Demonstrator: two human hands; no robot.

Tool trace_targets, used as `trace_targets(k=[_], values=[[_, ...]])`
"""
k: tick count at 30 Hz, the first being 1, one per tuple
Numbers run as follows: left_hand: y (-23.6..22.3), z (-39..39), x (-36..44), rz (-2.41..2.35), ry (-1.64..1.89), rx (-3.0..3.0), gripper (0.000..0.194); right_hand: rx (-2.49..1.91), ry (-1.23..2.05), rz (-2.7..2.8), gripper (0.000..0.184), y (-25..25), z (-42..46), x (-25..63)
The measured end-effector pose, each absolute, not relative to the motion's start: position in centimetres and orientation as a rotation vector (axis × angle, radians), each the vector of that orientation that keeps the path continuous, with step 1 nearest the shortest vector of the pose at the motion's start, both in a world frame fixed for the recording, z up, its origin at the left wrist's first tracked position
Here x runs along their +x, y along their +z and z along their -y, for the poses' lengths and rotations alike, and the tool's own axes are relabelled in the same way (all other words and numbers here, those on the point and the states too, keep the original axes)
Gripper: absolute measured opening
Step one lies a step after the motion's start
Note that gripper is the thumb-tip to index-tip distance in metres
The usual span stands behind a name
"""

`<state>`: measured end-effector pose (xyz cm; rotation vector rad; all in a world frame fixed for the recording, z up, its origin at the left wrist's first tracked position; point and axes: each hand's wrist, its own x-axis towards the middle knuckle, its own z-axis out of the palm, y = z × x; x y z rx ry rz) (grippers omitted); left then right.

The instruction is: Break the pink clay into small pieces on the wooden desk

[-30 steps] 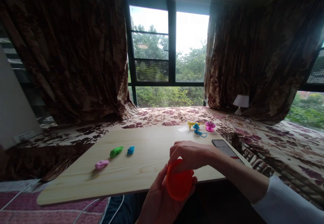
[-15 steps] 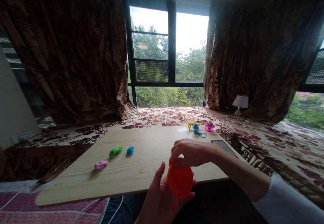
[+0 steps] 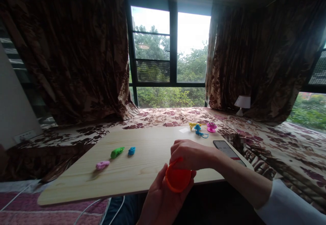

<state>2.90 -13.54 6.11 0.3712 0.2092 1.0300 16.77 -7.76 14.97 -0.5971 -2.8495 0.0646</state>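
Sitting in the cupped left hand (image 3: 164,198), orange cup (image 3: 178,180), upper rim pinched by right hand (image 3: 190,153)

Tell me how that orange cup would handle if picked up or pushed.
The orange cup looks hollow, so it is probably light for its size. Its outline looks round between the left hand and the right hand, suggesting fairly stiff walls. That roundness could also let it roll if pushed on its side.

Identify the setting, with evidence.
Likely a room in a home, perhaps a bedroom: heavy patterned curtains beside a window, a small white lamp, and floral cloth spread below the window.
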Motion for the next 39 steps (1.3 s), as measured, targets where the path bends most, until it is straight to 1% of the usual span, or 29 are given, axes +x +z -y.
trace_targets(k=[2,5,6,8,10,12,14,18,23,27,29,32,33,36,39], values=[[6.1,13.4,2.9,-0.197,1.059,0.363,0.042,-0.669,0.081,2.833,0.016,15.0,7.6,16.9],[6.2,13.2,2.9,-0.164,1.12,0.337,0.037,-0.84,0.159,2.748,0.039,15.3,7.4,17.5],[6.3,13.2,2.8,-0.15,1.136,0.33,0.036,-0.878,0.18,2.726,0.041,15.3,7.3,17.7],[6.3,13.2,2.8,-0.125,1.139,0.327,0.036,-0.891,0.199,2.714,0.031,15.4,7.2,17.9],[6.2,13.4,2.7,-0.125,1.083,0.357,0.039,-0.847,0.188,2.722,0.021,15.3,7.1,17.9],[6.0,13.5,2.6,-0.173,0.999,0.415,0.046,-0.803,0.182,2.73,0.018,15.2,7.1,17.7],[5.8,13.6,2.5,-0.234,0.934,0.466,0.05,-0.795,0.204,2.75,0.019,15.2,7.1,17.5],[5.7,13.8,2.6,-0.239,0.928,0.46,0.045,-0.855,0.247,2.782,0.033,15.2,7.4,17.1],[6.1,13.9,3.0,-0.186,0.966,0.403,0.043,-0.788,0.038,2.792,0.017,14.7,8.0,16.3],[6.1,13.7,2.9,-0.111,0.997,0.359,0.037,-0.742,-0.135,2.786,0.018,14.4,8.4,16.1],[6.0,13.6,2.8,-0.099,1.014,0.345,0.036,-0.759,-0.12,2.774,0.015,14.5,8.5,16.2],[6.1,13.6,2.7,-0.117,1.009,0.356,0.04,-0.787,-0.02,2.77,0.03,14.6,8.4,16.3],[6.1,13.6,2.7,-0.122,1.006,0.359,0.041,-0.781,0.011,2.78,0.029,14.6,8.4,16.3],[6.0,13.7,2.8,-0.126,1.016,0.347,0.038,-0.729,0.046,2.811,0.015,14.5,8.5,15.8],[5.8,13.7,2.9,-0.128,1.066,0.322,0.033,-0.717,0.032,2.821,0.015,14.3,8.5,15.6]])
